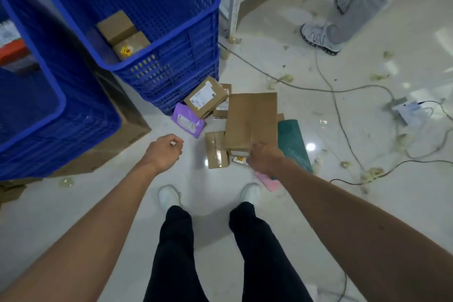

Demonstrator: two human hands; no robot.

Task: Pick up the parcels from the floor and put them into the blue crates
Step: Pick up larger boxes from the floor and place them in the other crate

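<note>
Head view, looking down at a pale glossy floor (343,203). The parcels lay in a loose pile just in front of the person's feet and beside the nearer blue crate (157,19): a long brown carton (250,120) on top, a labelled brown box (206,99) tilted against the crate's base, a purple mailer (187,124) flat beside it, a taped small box (216,149), a dark green flat packet (293,144) and a pink envelope (268,182) partly under the right forearm. The right hand (263,159) was curled over the near end of the long carton; whether it actually gripped the carton could not be told. The left hand (166,152) hung loosely curled above bare floor, holding nothing. Two brown parcels (122,34) already sat inside that crate. A second blue crate (44,110) stood at left. Cables (338,110) trailed across the floor at right.
</note>
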